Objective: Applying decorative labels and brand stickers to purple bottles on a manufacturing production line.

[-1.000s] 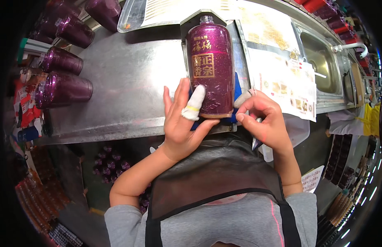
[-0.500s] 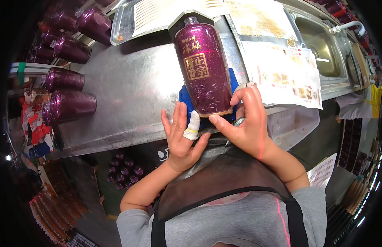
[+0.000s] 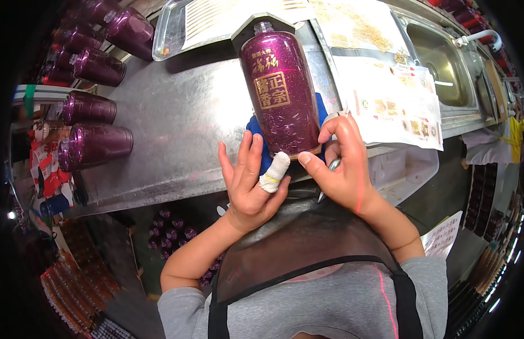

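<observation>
A glittery purple bottle (image 3: 279, 113) with gold lettering lies on its side, its neck pointing away from me and its base toward me. Under it is a blue cloth (image 3: 254, 125), and an angular grey rest (image 3: 237, 39) stands around the neck end. My left hand (image 3: 252, 189) has its fingers stretched out, with a white wrapped finger at the bottle's base. At the base's right corner, my right hand (image 3: 345, 164) is curled, thumb and forefinger close to the glass. A slim silver tool (image 3: 334, 164) is tucked in its palm; its exact kind is partly hidden.
Several purple bottles (image 3: 98, 141) stand along the left of the metal table (image 3: 171, 135). Printed label sheets (image 3: 386, 101) lie to the right, before a sink (image 3: 448, 70). A metal tray (image 3: 167, 34) sits at the back. A clear plastic bin (image 3: 412, 172) is below the table edge.
My left hand has shifted slightly, its wrapped finger moving up and right onto the bottle's base. My right hand and the bottle have moved slightly to the right.
</observation>
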